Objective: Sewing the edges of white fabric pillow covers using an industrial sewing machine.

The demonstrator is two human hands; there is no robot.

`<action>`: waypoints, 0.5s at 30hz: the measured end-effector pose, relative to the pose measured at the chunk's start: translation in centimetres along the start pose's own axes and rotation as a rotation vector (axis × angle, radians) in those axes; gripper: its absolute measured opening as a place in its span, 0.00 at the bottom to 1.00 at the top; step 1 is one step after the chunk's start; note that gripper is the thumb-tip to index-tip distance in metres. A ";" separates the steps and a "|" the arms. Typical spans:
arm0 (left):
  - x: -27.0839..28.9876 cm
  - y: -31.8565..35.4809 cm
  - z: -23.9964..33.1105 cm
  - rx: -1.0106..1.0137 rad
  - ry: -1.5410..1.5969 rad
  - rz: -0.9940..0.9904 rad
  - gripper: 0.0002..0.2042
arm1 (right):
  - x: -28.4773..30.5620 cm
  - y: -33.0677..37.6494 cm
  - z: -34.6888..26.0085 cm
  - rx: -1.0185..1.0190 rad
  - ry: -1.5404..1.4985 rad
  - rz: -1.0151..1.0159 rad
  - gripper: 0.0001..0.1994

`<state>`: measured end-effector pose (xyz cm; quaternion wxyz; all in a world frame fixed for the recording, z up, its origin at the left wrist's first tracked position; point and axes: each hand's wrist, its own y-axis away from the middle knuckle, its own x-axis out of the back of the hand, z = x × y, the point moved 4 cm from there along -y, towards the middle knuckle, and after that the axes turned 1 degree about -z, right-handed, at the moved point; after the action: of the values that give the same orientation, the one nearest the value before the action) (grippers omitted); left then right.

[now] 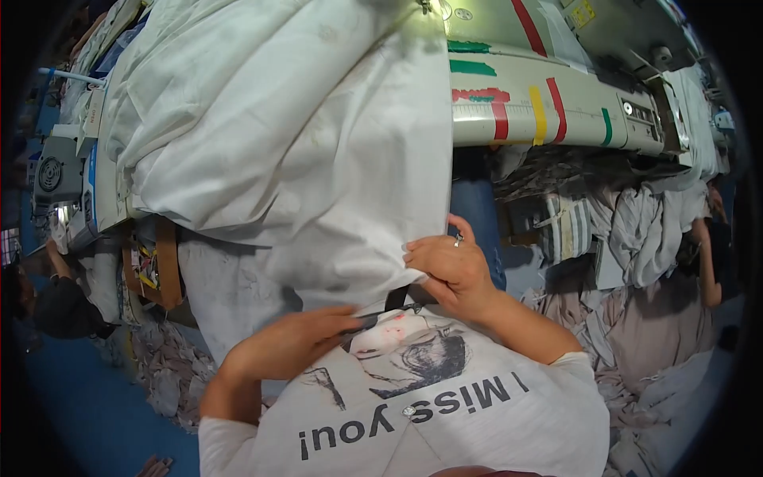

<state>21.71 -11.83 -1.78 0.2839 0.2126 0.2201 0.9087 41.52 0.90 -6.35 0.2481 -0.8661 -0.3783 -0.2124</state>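
A large white cloth (pixel 342 151) spreads over the work table and hangs down in front of me in loose folds. My right hand (pixel 455 274), with a ring on one finger, pinches the cloth near its right edge, close to my body. Lower and to the left, my left hand (pixel 298 340) is by the hanging part of the cloth, in front of my printed shirt. Its fingers are blurred, and a dark narrow thing shows at their tips; I cannot make out what it is. A short black strip (pixel 396 299) shows between my two hands, below the cloth.
The pale table edge (pixel 517 107) at the right carries a ruler scale and red, yellow and green tape strips. A metal machine part (pixel 427 6) meets the cloth at the top. A cardboard box (pixel 165 262) stands at left. Fabric heaps (pixel 644 230) and other people flank me.
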 end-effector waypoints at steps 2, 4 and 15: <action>2.9 -4.8 5.0 -0.389 0.189 0.055 0.28 | 1.3 0.1 -0.7 -0.016 -0.012 -0.004 0.08; 7.6 -11.1 5.4 -0.542 -0.237 0.500 0.23 | 2.8 -0.6 -2.4 0.008 -0.037 -0.030 0.09; 27.4 -26.7 9.2 -0.594 -0.725 1.197 0.17 | 4.1 0.3 1.2 -0.308 -0.471 -0.038 0.05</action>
<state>17.18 27.23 -1.03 -0.1576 0.4956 -0.2939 0.8020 44.49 3.72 -5.12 0.0146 -0.9119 -0.4051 -0.0647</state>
